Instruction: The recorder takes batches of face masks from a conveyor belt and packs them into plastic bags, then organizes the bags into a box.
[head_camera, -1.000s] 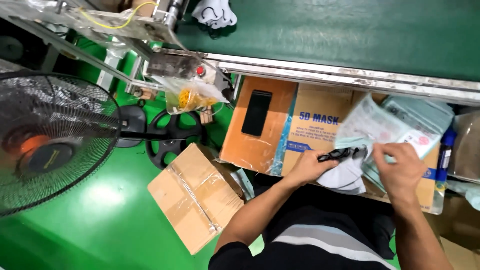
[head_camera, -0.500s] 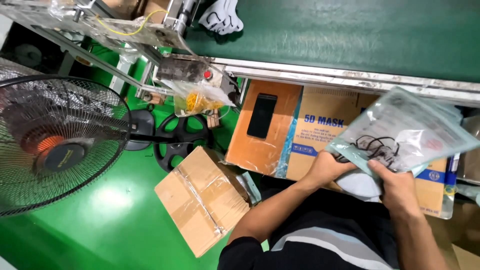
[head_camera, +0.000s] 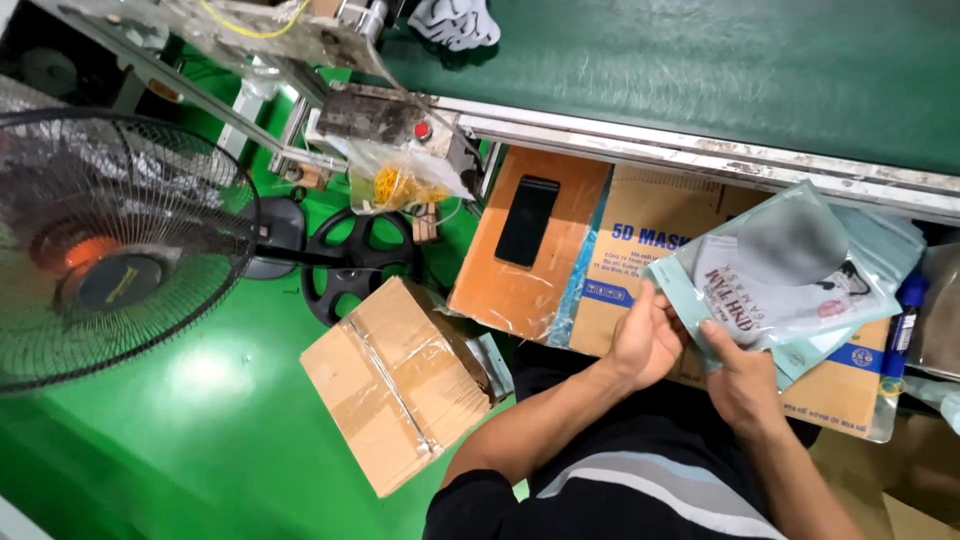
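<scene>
Pinching a pale-green mask pouch (head_camera: 775, 275) by its near edge — left hand (head_camera: 648, 340), right hand (head_camera: 738, 375) — above flattened cardboard boxes (head_camera: 640, 235).

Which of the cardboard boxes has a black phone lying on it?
The plain orange-brown box under the conveyor edge carries the phone. The printed box beside it and the taped box on the floor carry none.

The left hand (head_camera: 648, 340) and right hand (head_camera: 738, 378) hold a mask pouch (head_camera: 775, 275) above flattened cartons (head_camera: 640, 250), a phone (head_camera: 527, 220) lying on them leftward, the conveyor belt (head_camera: 720, 70) behind, a fan (head_camera: 100, 250) far left, and what seems a taped box (head_camera: 395, 380) between.
</scene>
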